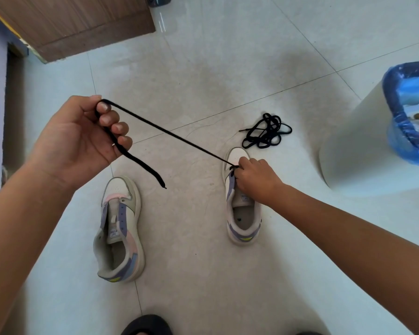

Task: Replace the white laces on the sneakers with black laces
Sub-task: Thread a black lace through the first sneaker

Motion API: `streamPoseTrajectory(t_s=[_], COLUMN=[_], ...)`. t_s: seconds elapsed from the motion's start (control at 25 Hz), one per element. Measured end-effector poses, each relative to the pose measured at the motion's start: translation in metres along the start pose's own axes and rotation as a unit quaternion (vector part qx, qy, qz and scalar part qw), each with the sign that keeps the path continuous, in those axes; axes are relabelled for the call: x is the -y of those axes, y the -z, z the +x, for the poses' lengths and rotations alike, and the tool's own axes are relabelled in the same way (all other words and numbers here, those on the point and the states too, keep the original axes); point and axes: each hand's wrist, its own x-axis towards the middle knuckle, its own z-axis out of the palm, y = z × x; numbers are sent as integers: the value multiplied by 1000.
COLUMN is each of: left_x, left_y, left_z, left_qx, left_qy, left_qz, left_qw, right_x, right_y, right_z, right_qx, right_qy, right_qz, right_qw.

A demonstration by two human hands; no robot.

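On the pale tiled floor [203, 274], toward its left side, my left hand [82, 139] is raised with its fingers [111, 120] curled round a black lace [169, 135], the loose tip hanging below my palm. Beneath it, the left sneaker [120, 228] stands on the floor with bare eyelets, toe pointing away from me. The lace runs taut, slanting down to the right sneaker [242, 197], where my right hand [254, 181] pinches it at the front eyelets, fingers closed on it over the tongue. Just beyond that shoe's toe, a second black lace [267, 131] lies in a loose tangle. At the floor's right edge stands a white bin [363, 146] lined with a blue bag [402, 112]. A wooden door [70, 22] fills the far left corner.
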Motion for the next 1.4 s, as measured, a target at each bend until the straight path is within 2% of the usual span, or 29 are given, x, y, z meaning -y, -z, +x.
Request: streamPoseTrajectory(t_s=[0.08,0.16,0.28,0.36,0.44,0.48,0.52,0.56,0.6,0.64,0.68,0.72,0.76,0.84,0.92,1.04,1.12,1.2,1.28,1.36,1.4], left_x=[0,1,4,7,12,16,20,27,35,43,51,58,61,61,56,52,49,41,28,22,20], left_y=[3,7,11,15,22,26,34,45,58,70,82,92,99,108,117,125,130,138,153,138,118], left_z=[0,2,4,4,7,9,11,12,12,10,8,5,3,2,6,12,11,13,19,15,14], left_qx=[0,-3,-9,-23,-34,-36,-35,-20,14,59,100,126,128,75,0,-56,-50,-4,55,92,129], left_qy=[1,4,14,20,33,47,72,111,170,237,292,326,338,317,279,244,223,206,189,114,131], left_qz=[-3,-3,-3,0,12,42,106,216,345,450,514,539,533,469,387,279,208,108,-13,6,47], left_qw=[1000,1000,1000,1000,999,997,991,970,923,859,800,767,765,821,879,927,951,973,980,989,982], right_x=[-3,-11,-24,-33,-42,-47,-51,-54,-56,-58,-59,-60,-61,-63,-63,-62,-63,-66,-69,-64,-58], right_y=[3,6,20,25,28,28,27,25,22,19,16,15,13,12,12,14,14,11,3,5,12], right_z=[-5,-9,-16,-20,-26,-30,-34,-39,-42,-44,-47,-49,-50,-52,-55,-55,-55,-59,-62,-61,-58], right_qx=[28,70,150,180,199,210,221,223,216,198,177,160,156,187,251,306,300,249,178,160,149], right_qy=[-12,-78,-133,-170,-208,-219,-225,-231,-241,-254,-274,-298,-321,-349,-340,-328,-320,-318,-318,-288,-257], right_qz=[63,147,309,400,520,565,584,582,578,580,593,610,627,639,610,586,605,607,556,436,360], right_qw=[998,984,930,883,804,767,748,747,749,748,737,716,693,659,670,675,664,685,747,837,884])
